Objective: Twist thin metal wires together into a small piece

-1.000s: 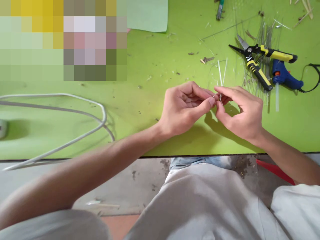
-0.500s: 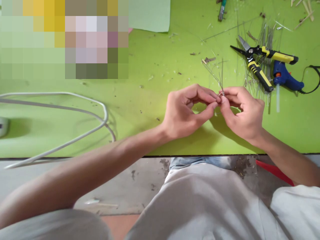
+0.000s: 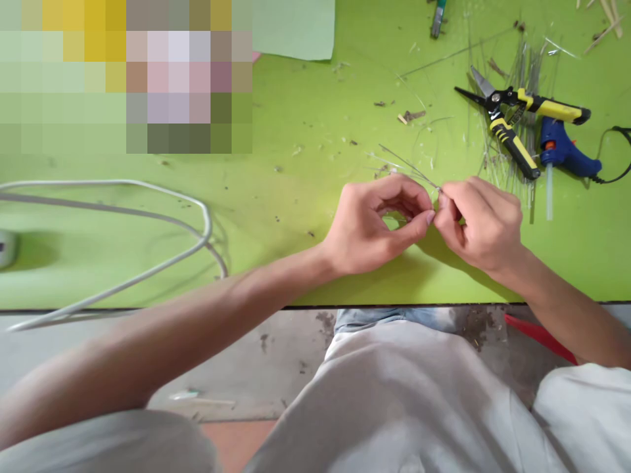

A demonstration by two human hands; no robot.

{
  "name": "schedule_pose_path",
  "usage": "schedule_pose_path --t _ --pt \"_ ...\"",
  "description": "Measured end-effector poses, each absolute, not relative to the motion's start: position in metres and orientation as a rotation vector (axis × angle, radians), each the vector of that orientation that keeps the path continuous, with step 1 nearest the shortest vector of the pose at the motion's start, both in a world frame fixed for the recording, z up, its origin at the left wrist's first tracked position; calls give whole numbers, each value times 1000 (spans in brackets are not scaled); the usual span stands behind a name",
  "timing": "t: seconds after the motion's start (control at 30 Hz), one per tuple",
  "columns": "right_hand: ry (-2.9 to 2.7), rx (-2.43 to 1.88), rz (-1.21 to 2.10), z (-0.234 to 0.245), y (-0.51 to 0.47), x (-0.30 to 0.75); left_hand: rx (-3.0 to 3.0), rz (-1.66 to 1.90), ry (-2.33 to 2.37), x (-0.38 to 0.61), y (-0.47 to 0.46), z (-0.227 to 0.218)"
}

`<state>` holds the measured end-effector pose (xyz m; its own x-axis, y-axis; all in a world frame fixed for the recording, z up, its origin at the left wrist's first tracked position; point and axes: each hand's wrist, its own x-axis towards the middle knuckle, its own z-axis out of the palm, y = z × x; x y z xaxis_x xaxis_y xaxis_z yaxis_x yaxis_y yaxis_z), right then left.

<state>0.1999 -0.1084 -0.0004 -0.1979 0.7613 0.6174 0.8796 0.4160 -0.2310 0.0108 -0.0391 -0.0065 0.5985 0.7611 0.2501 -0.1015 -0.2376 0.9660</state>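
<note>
Thin metal wires (image 3: 411, 169) fan out to the upper left from a small twisted joint at the fingertips of my right hand (image 3: 480, 220). That hand is closed, its thumb and forefinger pinching the joint. Close beside it, my left hand (image 3: 382, 223) has thumb and forefinger brought together in a ring. Whatever lies between its fingertips, perhaps a wire end, is too small to make out. Both hands are just above the green table (image 3: 256, 230), near its front edge.
Yellow-black cutting shears (image 3: 515, 118) lie over a bundle of wires (image 3: 530, 72) at right, beside a blue glue gun (image 3: 557, 141). A white cable (image 3: 123, 184) loops at left. Green paper (image 3: 296, 29) and a pixelated patch are at the back. Scraps dot the table.
The wires have swung from pointing away from me to pointing left. My right hand has turned and its fingers have curled in more. My left fingertips have parted slightly from the joint.
</note>
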Motion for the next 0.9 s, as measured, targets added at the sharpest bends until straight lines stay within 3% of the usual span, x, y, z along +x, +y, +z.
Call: schedule_pose_path --t 0.13,0.63,0.9 --pt "-1990 -1391 -151 3 -106 201 1630 880 551 9 -40 -6" --pt "-1752 -1456 688 34 -107 197 1936 1120 504 8 -28 -21" --pt "-1317 -1078 1596 33 -103 205 1945 1025 410 2 -25 -14"
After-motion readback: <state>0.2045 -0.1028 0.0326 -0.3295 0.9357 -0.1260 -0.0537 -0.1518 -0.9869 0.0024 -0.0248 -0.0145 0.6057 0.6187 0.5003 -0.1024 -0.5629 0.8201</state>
